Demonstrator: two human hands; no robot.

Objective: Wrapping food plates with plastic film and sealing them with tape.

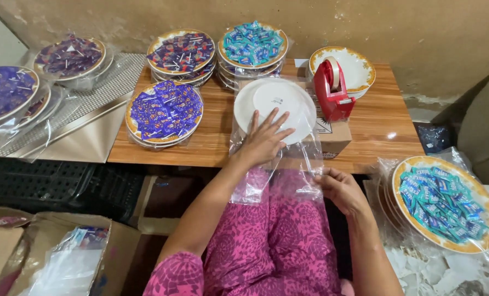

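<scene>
Left hand (265, 140) presses flat, fingers spread, on an upturned white plate (277, 107) apparently inside a clear plastic bag (304, 170); right hand (340, 189) pinches the bag's edge. Wrapped candy plates (165, 112) at ten o'clock look finished.

A low wooden table (211, 148) with a striped brown top stands against a rough, stained beige wall (310, 22). Left of the table lies a metal sheet with a dotted pattern (99, 104), and under it dark plastic crates (41, 183). Below the table, to the left, open cardboard boxes (52, 246) sit on the floor. Right of the table the floor (447, 274) is pale and cracked. The light is soft and even.
</scene>
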